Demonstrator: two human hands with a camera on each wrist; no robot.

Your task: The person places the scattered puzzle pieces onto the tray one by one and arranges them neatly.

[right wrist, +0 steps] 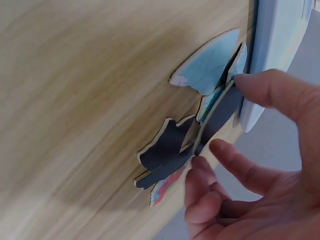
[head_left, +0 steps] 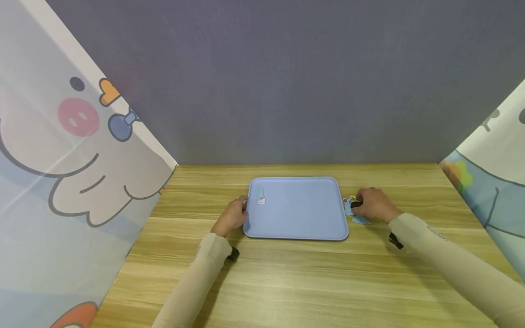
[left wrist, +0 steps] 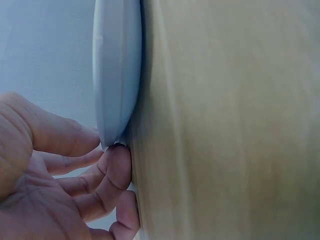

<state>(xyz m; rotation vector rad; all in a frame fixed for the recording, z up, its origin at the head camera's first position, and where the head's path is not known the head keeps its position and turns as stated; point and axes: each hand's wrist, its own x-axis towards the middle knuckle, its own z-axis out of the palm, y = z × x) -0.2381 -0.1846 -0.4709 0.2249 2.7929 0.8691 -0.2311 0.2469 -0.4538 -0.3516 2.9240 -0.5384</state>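
Observation:
A light-blue tray (head_left: 303, 209) lies on the wooden table. My left hand (head_left: 234, 214) is at its left edge; in the left wrist view the thumb (left wrist: 75, 137) and curled fingers pinch the rim. One small pale-blue and white puzzle piece (head_left: 260, 196) lies inside the tray, at upper left. Just beyond the right rim, my right hand (head_left: 375, 203) pinches a flat puzzle piece (right wrist: 217, 115) between thumb and fingers, its dark back showing and tilted up on edge. Around it lie a blue curved piece (right wrist: 207, 60), a dark-backed piece (right wrist: 167, 142) and a red-patterned piece (right wrist: 167, 186).
A grey panel (head_left: 287, 82) rises behind the table (head_left: 287, 282). Cartoon-printed cloth hangs at the left (head_left: 41, 182) and right (head_left: 500, 155). Each forearm wears a pale sleeve with a dark strap end near the wrist.

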